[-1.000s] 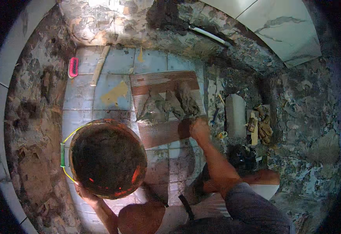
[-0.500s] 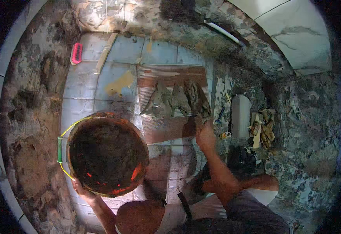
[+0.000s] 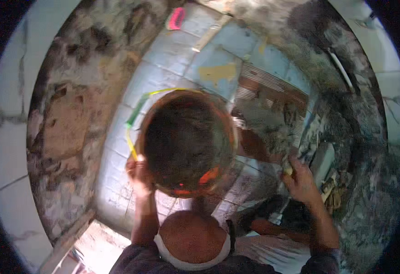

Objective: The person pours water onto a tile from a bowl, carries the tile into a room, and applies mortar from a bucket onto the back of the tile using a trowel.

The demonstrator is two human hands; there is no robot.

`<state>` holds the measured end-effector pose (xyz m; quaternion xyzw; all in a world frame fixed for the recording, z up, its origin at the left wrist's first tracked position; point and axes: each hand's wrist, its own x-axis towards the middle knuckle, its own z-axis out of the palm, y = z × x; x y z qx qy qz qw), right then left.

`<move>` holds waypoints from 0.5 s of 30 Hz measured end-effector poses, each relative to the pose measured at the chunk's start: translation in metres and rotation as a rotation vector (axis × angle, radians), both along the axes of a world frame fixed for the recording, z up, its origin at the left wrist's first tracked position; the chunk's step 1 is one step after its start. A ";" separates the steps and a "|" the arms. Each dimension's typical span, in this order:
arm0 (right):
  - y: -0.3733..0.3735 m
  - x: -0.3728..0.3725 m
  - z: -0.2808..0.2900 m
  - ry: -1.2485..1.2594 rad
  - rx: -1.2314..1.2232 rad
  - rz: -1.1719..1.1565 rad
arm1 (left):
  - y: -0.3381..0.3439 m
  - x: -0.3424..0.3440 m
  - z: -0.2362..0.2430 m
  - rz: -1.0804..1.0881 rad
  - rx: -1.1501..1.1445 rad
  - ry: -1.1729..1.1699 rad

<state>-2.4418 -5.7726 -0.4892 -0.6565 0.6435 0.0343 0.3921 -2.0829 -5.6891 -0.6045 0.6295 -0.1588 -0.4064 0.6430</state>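
Observation:
A round, dark bucket [image 3: 186, 137] with orange smears on its rim is before me, its dark inside facing up. Its yellow wire handle with a green grip [image 3: 138, 111] lies out to the left. My left hand [image 3: 140, 176] is closed on the bucket's near left side, close to the handle's end. To the right lies a brown tile with a ridged back [image 3: 277, 84], grey mortar [image 3: 266, 116] on it. By the tile's near right corner, my right hand [image 3: 302, 182] is closed round a tool with a yellowish handle, apparently a trowel; its blade is unclear.
Blue-grey floor tiles [image 3: 168, 68] lie between rough, stained walls. A pink brush [image 3: 176, 18] and a wooden strip [image 3: 212, 33] are at the far end. To the right are a pale slab [image 3: 323, 160] and some debris [image 3: 332, 194]. My bent knee [image 3: 193, 237] is close below the bucket.
The view has turned, so the floor now slants. The bucket, with my left hand still on it, has come nearer the tile and overlaps its left side. My right hand has drawn back slightly from the mortar.

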 end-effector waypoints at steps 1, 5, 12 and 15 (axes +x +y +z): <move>-0.004 0.010 0.011 0.081 0.052 0.208 | -0.010 -0.007 0.007 -0.087 -0.124 0.076; -0.029 0.074 -0.007 0.231 -0.065 0.600 | -0.015 -0.016 0.030 -0.196 -0.121 -0.145; -0.031 0.098 -0.080 0.007 0.229 0.685 | -0.015 -0.010 0.023 -0.258 -0.128 -0.145; -0.013 0.091 -0.094 -0.112 0.364 0.627 | -0.014 -0.012 0.024 -0.271 -0.141 -0.145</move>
